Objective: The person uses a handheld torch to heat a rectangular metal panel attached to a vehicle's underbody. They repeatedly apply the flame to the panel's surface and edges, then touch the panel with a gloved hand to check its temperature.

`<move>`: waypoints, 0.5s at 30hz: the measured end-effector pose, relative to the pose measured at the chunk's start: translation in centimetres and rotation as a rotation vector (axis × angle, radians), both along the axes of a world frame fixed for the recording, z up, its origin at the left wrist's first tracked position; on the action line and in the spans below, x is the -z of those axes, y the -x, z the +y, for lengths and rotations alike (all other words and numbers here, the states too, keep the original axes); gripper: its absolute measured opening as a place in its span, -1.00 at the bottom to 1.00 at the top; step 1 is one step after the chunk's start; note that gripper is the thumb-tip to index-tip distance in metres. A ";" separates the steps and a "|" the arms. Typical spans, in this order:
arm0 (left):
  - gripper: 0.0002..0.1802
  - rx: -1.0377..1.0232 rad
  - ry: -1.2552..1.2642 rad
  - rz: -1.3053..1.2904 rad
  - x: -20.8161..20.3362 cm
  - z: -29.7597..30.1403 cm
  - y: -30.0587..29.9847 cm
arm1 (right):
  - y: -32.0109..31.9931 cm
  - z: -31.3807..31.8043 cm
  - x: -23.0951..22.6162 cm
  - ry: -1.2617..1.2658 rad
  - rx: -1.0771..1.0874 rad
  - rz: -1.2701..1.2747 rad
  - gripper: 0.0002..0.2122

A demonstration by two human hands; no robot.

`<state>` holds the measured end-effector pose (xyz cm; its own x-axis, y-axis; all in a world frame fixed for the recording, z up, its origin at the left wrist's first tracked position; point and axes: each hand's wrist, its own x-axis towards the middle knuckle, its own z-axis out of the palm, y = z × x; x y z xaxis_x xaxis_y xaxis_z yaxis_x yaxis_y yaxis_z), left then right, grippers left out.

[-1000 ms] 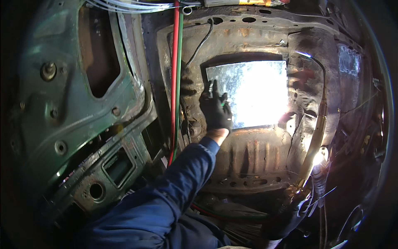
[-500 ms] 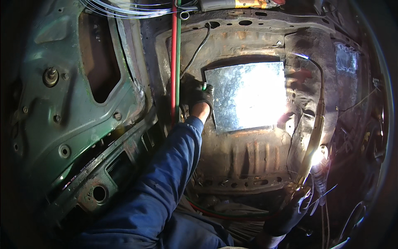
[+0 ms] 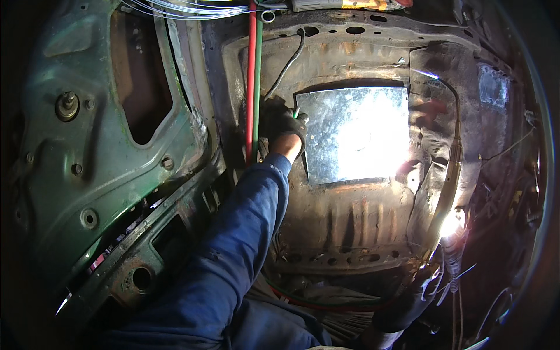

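Observation:
A dark glove covers my left hand [image 3: 284, 122], closed at the left edge of a bright, roughly rectangular metal sheet [image 3: 326, 134]. A small green bit pokes up from its fingers; what they hold is otherwise hidden. The sheet lies on a worn, brownish metal panel [image 3: 326, 227], its left part grey and its right side washed out by glare. Low on the right, my gloved right hand [image 3: 408, 297] is wrapped round the lower end of a brass gas torch [image 3: 446, 198]. The torch's thin bent tube points up and left, with a small bluish flame at the tip beyond the sheet's upper right corner.
A green door shell [image 3: 87, 134] stands at the left. Red hose [image 3: 251, 87] and green hose [image 3: 257, 87] run upright beside my left hand. A lit lamp [image 3: 452, 224] glows by the torch. Thin wires [image 3: 192, 9] and a black cable [image 3: 287, 67] are at the top.
The view has shifted slightly, so the panel and sheet sit a little further right. Both hands keep their places, and the torch flame still burns near the sheet's upper right corner.

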<state>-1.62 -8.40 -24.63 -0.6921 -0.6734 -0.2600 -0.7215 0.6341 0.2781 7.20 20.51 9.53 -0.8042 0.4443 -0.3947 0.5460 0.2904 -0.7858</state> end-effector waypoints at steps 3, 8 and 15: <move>-0.36 0.020 -0.082 -0.049 -2.1 0.2 1.1 | -0.2 2.0 0.1 -0.210 -0.311 0.093 -0.50; -0.37 0.094 -0.090 -0.181 -1.1 -1.5 2.3 | -0.8 2.4 -0.1 -0.077 -0.113 0.051 -0.38; -0.39 0.200 -0.106 -0.329 1.6 -3.5 3.2 | -2.6 5.7 1.3 -0.009 -0.051 0.087 -0.34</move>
